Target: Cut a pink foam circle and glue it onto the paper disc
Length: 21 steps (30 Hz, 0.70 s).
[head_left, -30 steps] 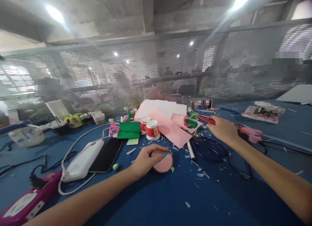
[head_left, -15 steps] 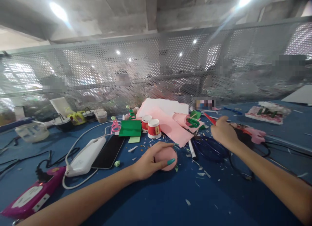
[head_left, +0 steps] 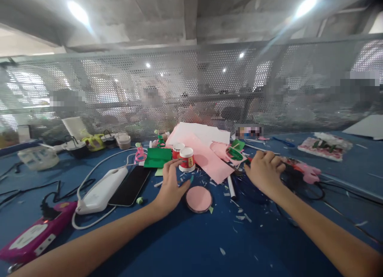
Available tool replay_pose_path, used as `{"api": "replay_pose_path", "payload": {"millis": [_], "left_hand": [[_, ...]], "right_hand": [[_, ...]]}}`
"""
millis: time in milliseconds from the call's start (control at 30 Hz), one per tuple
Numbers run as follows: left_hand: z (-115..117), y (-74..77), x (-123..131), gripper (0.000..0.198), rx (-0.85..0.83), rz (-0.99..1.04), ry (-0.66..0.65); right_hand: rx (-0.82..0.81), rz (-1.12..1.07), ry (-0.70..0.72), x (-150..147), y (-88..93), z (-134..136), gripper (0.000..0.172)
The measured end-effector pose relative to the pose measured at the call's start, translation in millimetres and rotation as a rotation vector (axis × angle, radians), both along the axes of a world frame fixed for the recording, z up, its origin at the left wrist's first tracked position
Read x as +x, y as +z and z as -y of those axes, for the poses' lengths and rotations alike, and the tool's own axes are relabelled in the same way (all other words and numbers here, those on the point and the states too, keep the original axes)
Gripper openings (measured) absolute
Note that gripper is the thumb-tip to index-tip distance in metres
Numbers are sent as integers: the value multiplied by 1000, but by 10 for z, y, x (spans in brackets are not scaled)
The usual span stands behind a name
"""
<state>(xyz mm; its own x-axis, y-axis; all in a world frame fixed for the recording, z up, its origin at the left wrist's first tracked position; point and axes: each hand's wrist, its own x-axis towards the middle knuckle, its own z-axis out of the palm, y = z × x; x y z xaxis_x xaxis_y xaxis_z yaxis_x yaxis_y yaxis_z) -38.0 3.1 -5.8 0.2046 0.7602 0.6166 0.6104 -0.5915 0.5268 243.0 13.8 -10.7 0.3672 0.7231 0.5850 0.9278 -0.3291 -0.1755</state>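
A round pink disc (head_left: 199, 199) with a dark rim lies flat on the blue table. Just left of it my left hand (head_left: 170, 189) is raised with fingers apart, holding nothing. Its fingertips come in front of the foremost red-and-white paper cup (head_left: 187, 160); whether they touch it I cannot tell. My right hand (head_left: 265, 171) is over the clutter to the right, fingers loosely bent and apart. A bit of a red thing (head_left: 249, 159) shows beside its thumb, mostly hidden by the hand. A white rolled stick (head_left: 231, 187) lies between the disc and that hand.
Behind the cups are pink and white paper sheets (head_left: 203, 131). Green card (head_left: 158, 157), a black phone (head_left: 129, 186), a white power bank (head_left: 103, 189) and a magenta power strip (head_left: 38, 231) occupy the left. Paper scraps and cables litter the table before a perforated screen (head_left: 206, 89).
My left hand has let go of the pink disc and moved left, fingers spreading near the cups. My right hand has lowered and its fingers have loosened around the red thing.
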Motion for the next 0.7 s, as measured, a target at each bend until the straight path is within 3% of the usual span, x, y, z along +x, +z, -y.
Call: {"api": "replay_pose_path", "payload": {"millis": [33,133,200,267,367,467,600,700], "left_hand": [[-46,42,-18,49,48,-22,47],[-213,222,-56,56,150,-122,172],[-332,354,-45,63,161,-268,145],[-448,464,2,70,94,-420,93],[-595,561,102,62,-41,-566,113],[-680,587,176,45,-55,-630,165],[-720,552,185,46,-34,-658,166],[-748,540,135,50,-41,-611,169]], "right_hand": [[36,12,65,-48,10,18,45],[79,28,433,-202,-4,75,55],[15,36,605,-292,-39,112,67],[-124,19,689,-352,-61,139,70],[-276,9,750,-368,-30,153,50],[-281,1,735,-321,49,139,33],[-233,-74,691,-234,105,103,35],[-105,-152,681,-166,122,76,37]]}}
